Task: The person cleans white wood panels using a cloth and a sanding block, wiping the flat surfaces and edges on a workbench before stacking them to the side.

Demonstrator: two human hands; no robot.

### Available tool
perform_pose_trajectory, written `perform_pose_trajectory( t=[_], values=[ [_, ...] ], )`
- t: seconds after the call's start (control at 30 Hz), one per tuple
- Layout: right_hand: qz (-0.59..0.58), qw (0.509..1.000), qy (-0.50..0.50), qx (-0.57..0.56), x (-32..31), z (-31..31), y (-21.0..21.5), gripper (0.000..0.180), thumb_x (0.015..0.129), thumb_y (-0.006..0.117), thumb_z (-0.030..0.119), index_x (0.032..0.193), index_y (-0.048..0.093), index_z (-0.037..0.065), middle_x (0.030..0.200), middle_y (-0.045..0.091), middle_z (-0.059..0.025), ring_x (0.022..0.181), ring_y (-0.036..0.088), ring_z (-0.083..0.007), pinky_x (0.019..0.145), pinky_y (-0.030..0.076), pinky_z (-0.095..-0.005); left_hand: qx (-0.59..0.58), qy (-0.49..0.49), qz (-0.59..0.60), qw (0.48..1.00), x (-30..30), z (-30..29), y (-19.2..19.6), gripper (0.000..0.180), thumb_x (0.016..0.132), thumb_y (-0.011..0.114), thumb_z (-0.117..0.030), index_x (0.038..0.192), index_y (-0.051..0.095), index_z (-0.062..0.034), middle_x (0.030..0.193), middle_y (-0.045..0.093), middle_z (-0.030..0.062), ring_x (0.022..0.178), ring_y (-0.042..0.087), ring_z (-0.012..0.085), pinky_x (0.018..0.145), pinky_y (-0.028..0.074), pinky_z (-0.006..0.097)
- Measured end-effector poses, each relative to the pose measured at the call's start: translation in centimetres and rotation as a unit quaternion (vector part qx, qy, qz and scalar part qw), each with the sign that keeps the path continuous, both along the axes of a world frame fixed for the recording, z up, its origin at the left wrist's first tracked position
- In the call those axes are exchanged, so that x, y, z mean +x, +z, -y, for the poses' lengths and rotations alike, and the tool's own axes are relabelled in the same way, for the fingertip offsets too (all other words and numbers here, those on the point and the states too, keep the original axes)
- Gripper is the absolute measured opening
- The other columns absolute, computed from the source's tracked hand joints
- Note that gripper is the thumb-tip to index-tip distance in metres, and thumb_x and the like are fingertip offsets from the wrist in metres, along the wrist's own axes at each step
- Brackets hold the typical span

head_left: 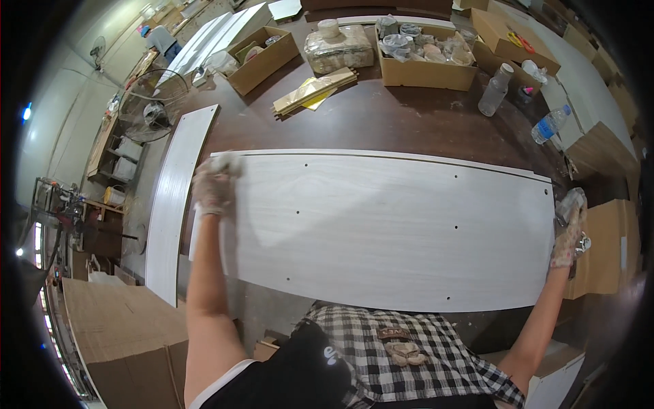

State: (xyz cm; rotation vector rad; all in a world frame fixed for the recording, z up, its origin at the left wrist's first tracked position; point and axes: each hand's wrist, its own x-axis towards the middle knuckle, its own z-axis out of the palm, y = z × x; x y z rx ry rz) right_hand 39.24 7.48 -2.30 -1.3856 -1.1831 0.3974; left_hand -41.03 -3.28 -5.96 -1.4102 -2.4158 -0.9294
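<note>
A workshop fan (170, 85) stands left, then a narrow white panel (178, 198). Your blurred left hand (214, 187) is at one end of a white board (381, 225) on the brown table (398, 129), your right hand (569, 235), apart, at the other; grips cannot be told. Rightmost, brown cardboard (601, 245).

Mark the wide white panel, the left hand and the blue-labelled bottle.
Wide white panel (375, 228): head view, middle of its face.
Left hand (214, 187): head view, middle of the hand.
Blue-labelled bottle (546, 128): head view, on its label.

From here I see a brown worktop (402, 126) bearing a white panel (381, 225), open cartons (428, 76), strips (315, 94) and bottles (495, 92).
</note>
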Motion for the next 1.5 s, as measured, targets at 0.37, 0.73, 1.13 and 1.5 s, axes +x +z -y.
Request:
perform_pose_trajectory(
  t=[0.37,0.73,1.13,1.5],
  values=[
    [-0.157,0.986,-0.064,-0.005,6.8,-5.0,0.4,0.065,0.095,0.055,0.036,0.146,0.034,0.001,0.14,0.045,-0.0155,0.126,0.046,-0.027,0.104,0.039,-0.0375,-0.096,-0.06,0.148,0.983,-0.5,-3.2,0.2,0.033,0.091,0.06,-0.026,0.113,0.067,-0.0029,0.097,0.072,0.0146,0.09,0.068,0.0222,0.077,0.051,0.034],
    [-0.387,0.919,0.036,0.068,8.9,-5.1,12.0,0.047,0.091,0.064,0.034,0.124,0.056,0.001,0.126,0.057,-0.0147,0.112,0.057,-0.0281,0.097,0.05,-0.0398,-0.028,-0.132,0.52,0.843,-10.9,-0.5,-0.8,0.037,0.099,0.049,-0.031,0.122,0.062,-0.0053,0.105,0.067,0.0024,0.09,0.063,0.0124,0.078,0.053,0.026],
    [-0.065,0.954,-0.197,0.216,14.1,-3.0,15.8,0.044,0.1,0.043,0.03,0.138,0.048,0.008,0.144,0.047,-0.0065,0.13,0.046,-0.0233,0.111,0.036,-0.0398,0.421,-0.187,0.523,0.717,-14.5,3.9,14.9,0.053,0.1,0.043,-0.048,0.126,0.051,-0.0032,0.122,0.056,0.0102,0.113,0.053,0.0214,0.098,0.043,0.035],
    [-0.232,0.961,-0.126,0.085,11.1,7.7,-9.2,0.05,0.099,0.046,0.032,0.143,0.042,0.009,0.147,0.043,-0.0097,0.133,0.043,-0.0242,0.105,0.041,-0.0399,0.4,-0.271,0.527,0.699,-7.5,9.5,-7.0,0.055,0.097,0.042,-0.053,0.132,0.049,-0.0117,0.129,0.056,0.0076,0.118,0.054,0.0251,0.1,0.045,0.048]
  ],
)
